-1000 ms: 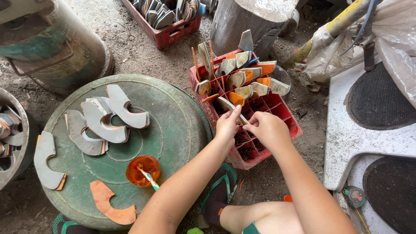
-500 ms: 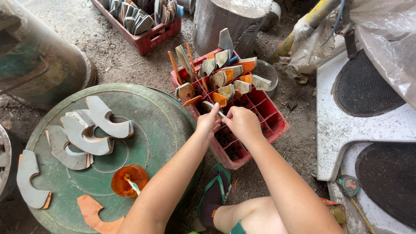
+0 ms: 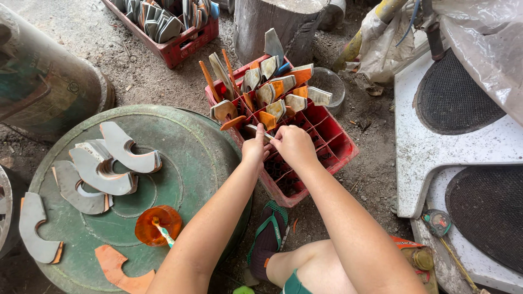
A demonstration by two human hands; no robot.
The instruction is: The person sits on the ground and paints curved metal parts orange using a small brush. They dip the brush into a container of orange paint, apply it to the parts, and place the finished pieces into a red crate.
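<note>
Both my hands meet over a red plastic crate [image 3: 332, 158] with divided cells. My left hand [image 3: 255, 148] and my right hand [image 3: 294, 144] pinch together a small grey curved piece [image 3: 256, 129] at the crate's near-left cells. Several similar grey and orange shaped pieces [image 3: 272, 90] stand upright in the far cells of the crate. The cells under my hands look dark and hold little I can make out.
A round green drum lid [image 3: 180, 163] at left carries grey crescent-shaped pieces [image 3: 117, 158], an orange piece [image 3: 117, 267] and an orange bowl [image 3: 158, 224] with a brush. A second red crate [image 3: 180, 46] of pieces sits far back. A white board [image 3: 436, 147], tape measure [image 3: 437, 222] and log stump [image 3: 275, 24] stand right and behind.
My view has shifted slightly, sliding the scene left and down. Both hands stay over the crate, now closer together on the small grey piece.
</note>
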